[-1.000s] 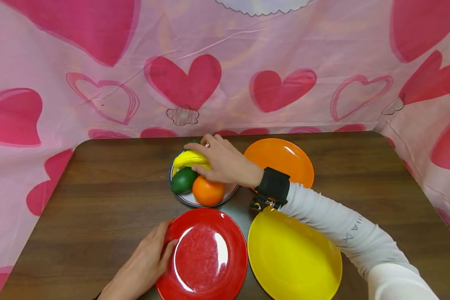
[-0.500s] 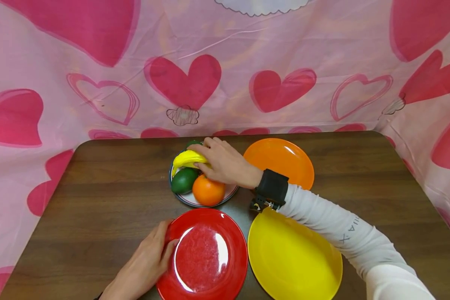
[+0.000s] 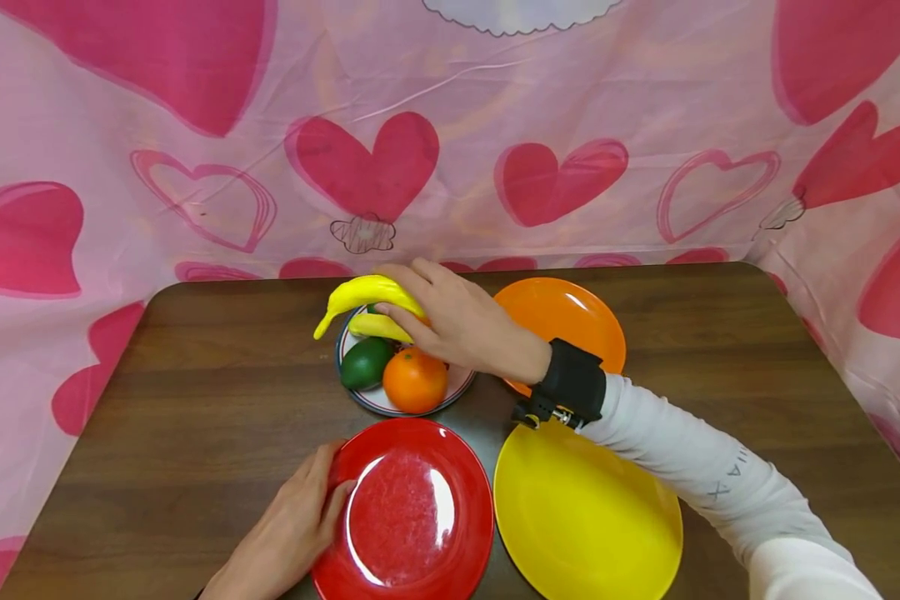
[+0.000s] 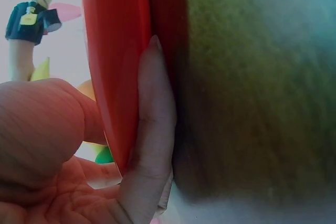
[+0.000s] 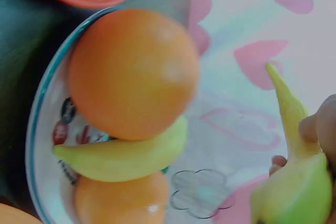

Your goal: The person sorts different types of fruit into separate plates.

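My right hand (image 3: 457, 321) pinches a yellow banana (image 3: 363, 292) between thumb and fingers, above a white plate (image 3: 461, 382) with a blue rim. On that plate lie a second banana (image 3: 378, 327), a dark green oval fruit (image 3: 366, 363) and an orange (image 3: 415, 381). The right wrist view shows the held banana (image 5: 294, 124) apart from the plate, where the other banana (image 5: 121, 158) lies between two round orange fruits. My left hand (image 3: 288, 517) grips the left rim of a red plate (image 3: 420, 517), a finger (image 4: 155, 114) beneath it and the thumb on top.
To the right of the red plate lies a yellow plate (image 3: 588, 517), under my right forearm. An orange plate (image 3: 558, 317) is behind it, partly covered by my right wrist. A pink heart-patterned cloth (image 3: 465, 83) hangs along the wooden table's (image 3: 195, 400) back edge.
My right hand has lifted the banana up off the fruit plate, uncovering the second banana beneath. The left hand has stayed at the red plate's rim.
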Motion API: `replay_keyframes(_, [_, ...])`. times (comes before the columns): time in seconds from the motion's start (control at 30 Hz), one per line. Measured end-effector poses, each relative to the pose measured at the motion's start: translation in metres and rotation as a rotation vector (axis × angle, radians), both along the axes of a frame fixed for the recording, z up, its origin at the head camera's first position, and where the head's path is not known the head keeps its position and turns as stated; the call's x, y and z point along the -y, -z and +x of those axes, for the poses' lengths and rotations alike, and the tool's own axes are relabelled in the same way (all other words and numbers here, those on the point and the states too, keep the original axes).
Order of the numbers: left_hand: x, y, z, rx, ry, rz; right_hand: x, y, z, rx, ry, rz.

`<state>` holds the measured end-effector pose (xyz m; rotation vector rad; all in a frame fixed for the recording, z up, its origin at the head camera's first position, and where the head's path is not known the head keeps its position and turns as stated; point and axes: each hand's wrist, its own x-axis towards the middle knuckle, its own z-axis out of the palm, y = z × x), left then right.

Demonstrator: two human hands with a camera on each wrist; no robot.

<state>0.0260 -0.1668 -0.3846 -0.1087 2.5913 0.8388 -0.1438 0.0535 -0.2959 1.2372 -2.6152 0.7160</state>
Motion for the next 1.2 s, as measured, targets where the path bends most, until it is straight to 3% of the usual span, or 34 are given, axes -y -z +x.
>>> replay_keyframes(0.23, [0.000, 0.001, -0.002, 0.035, -0.004, 0.010, -0.007, -0.016, 0.029, 0.152, -0.045, -0.020])
replay_keyframes(0.63, [0.004, 0.003, 0.000, -0.023, 0.032, 0.063, -0.011, 0.001, 0.085, 0.296, -0.140, 0.193])
replay_keyframes(0.73, [0.005, 0.004, 0.002, -0.028, 0.023, 0.067, -0.010, 0.009, 0.091, 0.302, -0.142, 0.210])
replay_keyframes(0.97, [0.006, 0.006, 0.005, -0.167, 0.063, 0.035, -0.009, 0.036, 0.101, 0.311, -0.115, 0.313])
replay_keyframes(1.03, [0.006, 0.006, 0.004, -0.168, 0.077, 0.016, -0.009, 0.043, 0.103, 0.327, -0.101, 0.347])
replay_keyframes(1.2, [0.006, 0.006, -0.001, -0.071, 0.069, 0.015, -0.008, 0.058, 0.105, 0.376, -0.085, 0.400])
